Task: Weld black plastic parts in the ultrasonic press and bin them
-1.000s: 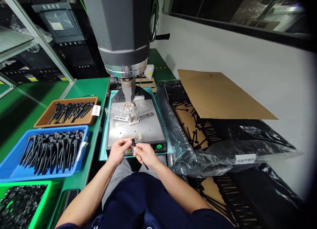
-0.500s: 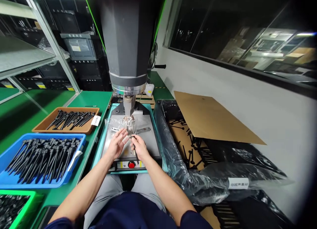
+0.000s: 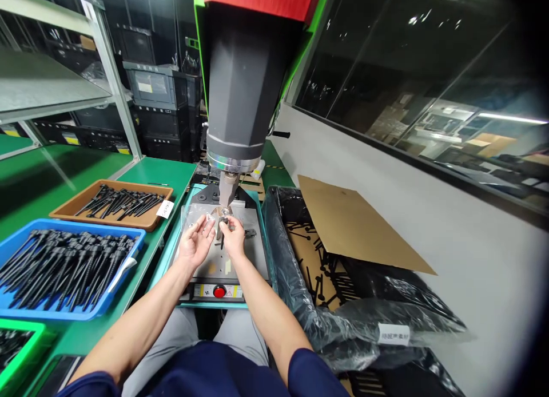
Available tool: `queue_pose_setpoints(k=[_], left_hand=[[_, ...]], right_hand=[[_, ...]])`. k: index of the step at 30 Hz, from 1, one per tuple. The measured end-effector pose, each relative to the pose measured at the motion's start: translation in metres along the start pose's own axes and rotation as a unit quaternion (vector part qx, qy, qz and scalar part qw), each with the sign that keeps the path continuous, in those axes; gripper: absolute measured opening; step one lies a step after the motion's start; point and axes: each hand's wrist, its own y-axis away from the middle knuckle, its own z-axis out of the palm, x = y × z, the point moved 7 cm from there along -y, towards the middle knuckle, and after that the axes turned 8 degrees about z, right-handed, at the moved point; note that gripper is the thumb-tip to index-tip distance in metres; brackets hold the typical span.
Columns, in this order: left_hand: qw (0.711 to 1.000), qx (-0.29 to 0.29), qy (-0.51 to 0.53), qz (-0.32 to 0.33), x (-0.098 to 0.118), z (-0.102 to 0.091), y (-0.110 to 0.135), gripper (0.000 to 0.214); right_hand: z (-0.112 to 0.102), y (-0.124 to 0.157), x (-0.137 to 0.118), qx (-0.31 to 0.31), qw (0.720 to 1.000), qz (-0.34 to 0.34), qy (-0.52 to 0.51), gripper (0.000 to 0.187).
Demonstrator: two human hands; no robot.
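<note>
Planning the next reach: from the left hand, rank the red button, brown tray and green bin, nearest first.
1. red button, just behind the left hand, toward the body.
2. brown tray, off to the left.
3. green bin, far left, near the body.

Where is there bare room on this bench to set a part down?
Bare: the green bench strip between blue bin and machine plate; the cardboard sheet. Crowded: the fixture where left hand and right hand meet; the brown tray is full.
</note>
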Motion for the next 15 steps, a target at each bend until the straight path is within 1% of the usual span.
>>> queue_pose_setpoints(k=[3, 6, 10, 15], left_hand=[[1.000, -0.019, -0.004, -0.001, 0.003, 0.006, 0.001, 0.026], [0.999, -0.036, -0.012, -0.002, 0.004, 0.012, -0.001, 0.027], [0.998, -0.051, -0.024, -0.001, 0.006, 0.019, -0.005, 0.026], [0.998, -0.058, -0.031, 0.001, 0.009, 0.024, -0.016, 0.026]], right_hand=[[-0.005, -0.007, -0.012, 0.023, 0.998, -0.044, 0.029, 0.026], [-0.004, -0.018, -0.016, 0.033, 0.997, -0.070, 0.030, 0.023], [0.004, -0.034, -0.006, 0.022, 0.999, -0.037, -0.007, 0.023], [0.013, -0.050, 0.004, 0.009, 0.999, 0.020, -0.039, 0.030]])
